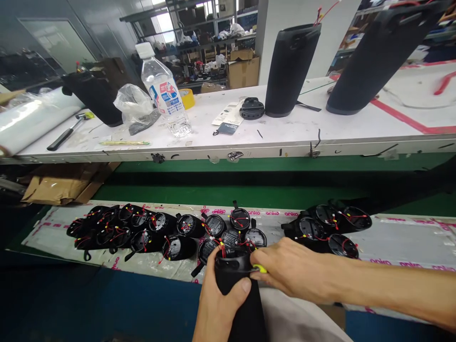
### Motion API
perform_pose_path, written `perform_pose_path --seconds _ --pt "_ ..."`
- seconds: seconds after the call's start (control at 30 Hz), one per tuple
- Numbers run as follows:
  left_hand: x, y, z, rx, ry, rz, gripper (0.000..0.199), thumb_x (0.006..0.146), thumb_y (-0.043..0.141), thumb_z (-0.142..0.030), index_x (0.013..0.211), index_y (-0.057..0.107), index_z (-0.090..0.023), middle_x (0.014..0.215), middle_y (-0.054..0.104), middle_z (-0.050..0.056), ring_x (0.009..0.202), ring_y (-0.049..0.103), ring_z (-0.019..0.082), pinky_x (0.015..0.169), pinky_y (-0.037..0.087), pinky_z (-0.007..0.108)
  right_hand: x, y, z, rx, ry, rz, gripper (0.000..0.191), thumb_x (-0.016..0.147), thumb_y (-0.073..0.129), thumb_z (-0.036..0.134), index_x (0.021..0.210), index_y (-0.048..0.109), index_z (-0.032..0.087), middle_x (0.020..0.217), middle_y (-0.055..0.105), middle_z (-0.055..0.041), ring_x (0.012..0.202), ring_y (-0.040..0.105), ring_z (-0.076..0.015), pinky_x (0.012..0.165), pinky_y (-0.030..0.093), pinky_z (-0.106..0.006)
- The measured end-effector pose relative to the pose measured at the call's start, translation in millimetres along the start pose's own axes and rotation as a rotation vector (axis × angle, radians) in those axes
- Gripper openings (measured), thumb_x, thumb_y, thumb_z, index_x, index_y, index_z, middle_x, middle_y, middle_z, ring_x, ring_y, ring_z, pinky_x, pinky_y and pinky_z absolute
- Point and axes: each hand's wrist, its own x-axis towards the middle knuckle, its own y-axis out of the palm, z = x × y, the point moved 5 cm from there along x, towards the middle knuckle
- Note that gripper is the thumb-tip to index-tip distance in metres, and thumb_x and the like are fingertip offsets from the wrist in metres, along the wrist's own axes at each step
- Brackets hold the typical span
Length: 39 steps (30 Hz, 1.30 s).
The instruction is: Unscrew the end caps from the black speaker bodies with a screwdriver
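Note:
My left hand point(224, 304) is wrapped round a black cloth-covered speaker housing point(245, 313), close to its open upper end. The housing stands tilted in front of me, with red wires showing at its rim. At the right side of that rim is my right hand point(288, 266), its fingers closed on a small yellow-green tool point(260, 269). Most of the tool is hidden in the fingers, so its exact kind does not show. Just beyond my hands lie more black speaker housings point(231, 237), open ends facing me, with red wires sticking out.
A low shelf point(142, 270) carries rows of housings left and another group point(326, 225) right. On the white bench point(199, 142) above stand a water bottle point(166, 90), two tall housings point(292, 71), yellow tape point(187, 98), a black cap point(252, 109) and a black-handled tool point(66, 135).

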Motion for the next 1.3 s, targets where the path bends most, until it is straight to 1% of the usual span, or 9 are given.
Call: perform_pose_path --seconds 0.1,0.17,0.4,0.53,0.63,0.8,0.9,1.1,1.3 --pt "-0.3 0.9 -5.5 -0.086 0.022 0.033 0.087 0.072 0.083 -0.054 0.147 0.052 -0.021 0.146 0.069 0.015 0.141 0.058 0.039 0.123 0.038 0.052 -4.7 -5.6 -12.5 0.188 0.147 -0.070 0.030 0.116 0.036 0.041 0.104 0.057 0.023 0.078 0.068 0.0003 0.067 0.064 -0.0213 0.058 0.037 -0.031" --pt "-0.6 -1.0 -5.2 -0.070 0.018 0.015 0.089 0.072 0.085 -0.053 0.148 0.051 -0.021 0.148 0.068 0.014 0.144 0.056 0.039 0.125 0.036 0.053 -8.5 -7.6 -15.3 0.202 0.175 -0.090 0.036 0.116 0.032 0.045 0.102 0.057 0.024 0.079 0.068 -0.0007 0.067 0.064 -0.0226 0.060 0.038 -0.032" --pt "2.0 -7.8 4.9 -0.146 0.008 0.086 0.076 0.092 0.067 -0.058 0.158 0.048 -0.025 0.163 0.056 0.009 0.157 0.042 0.035 0.131 0.028 0.049 -6.9 -11.5 -4.5 0.058 0.051 -0.098 0.029 0.115 0.041 0.040 0.093 0.052 0.024 0.075 0.067 0.0007 0.056 0.058 -0.0205 0.056 0.031 -0.033" --pt "6.4 -6.9 -1.0 -0.160 0.047 0.167 0.088 0.083 0.079 -0.057 0.158 0.048 -0.024 0.155 0.064 0.010 0.148 0.053 0.037 0.127 0.035 0.049 -2.0 -12.6 2.6 -0.052 -0.011 -0.108 0.024 0.112 0.051 0.036 0.092 0.051 0.023 0.072 0.065 0.0012 0.052 0.057 -0.0190 0.051 0.022 -0.034" --pt "7.4 -3.9 -8.3 -0.164 0.062 0.197 0.086 0.081 0.081 -0.058 0.153 0.051 -0.023 0.148 0.070 0.011 0.141 0.059 0.037 0.124 0.040 0.048 0.3 -12.2 6.5 -0.123 -0.045 -0.117 0.024 0.110 0.055 0.035 0.090 0.051 0.022 0.071 0.064 0.0012 0.050 0.056 -0.0185 0.049 0.017 -0.036" --pt "4.0 -1.9 -15.1 -0.106 0.085 0.141 0.075 0.084 0.078 -0.056 0.148 0.055 -0.024 0.149 0.068 0.010 0.144 0.057 0.037 0.125 0.037 0.049 2.4 -10.8 9.1 -0.211 -0.084 -0.079 0.022 0.108 0.057 0.030 0.089 0.052 0.022 0.074 0.065 0.0000 0.052 0.059 -0.0198 0.048 0.015 -0.038" --pt "1.9 -2.6 -14.6 -0.047 0.069 0.090 0.076 0.086 0.077 -0.054 0.151 0.051 -0.023 0.149 0.068 0.012 0.144 0.057 0.036 0.127 0.033 0.051 3.0 -9.1 9.0 -0.240 -0.090 -0.067 0.020 0.107 0.059 0.028 0.089 0.052 0.023 0.072 0.063 0.0012 0.052 0.058 -0.0201 0.047 0.014 -0.039" --pt "0.4 -4.7 -8.1 0.110 0.017 0.043 0.081 0.088 0.073 -0.054 0.156 0.042 -0.022 0.154 0.063 0.014 0.146 0.054 0.035 0.124 0.036 0.052 1.9 2.1 10.9 -0.323 -0.127 -0.080 0.016 0.103 0.063 0.024 0.091 0.052 0.024 0.077 0.063 0.0016 0.054 0.057 -0.0203 0.047 0.009 -0.041" --pt "-5.7 -4.9 -5.4 0.141 0.000 -0.060 0.083 0.083 0.073 -0.045 0.156 0.044 -0.020 0.152 0.064 0.016 0.145 0.054 0.039 0.124 0.034 0.057 -0.1 8.5 11.5 -0.361 -0.073 -0.077 0.013 0.104 0.060 0.025 0.095 0.052 0.024 0.076 0.061 0.0016 0.051 0.054 -0.0197 0.049 0.006 -0.043"
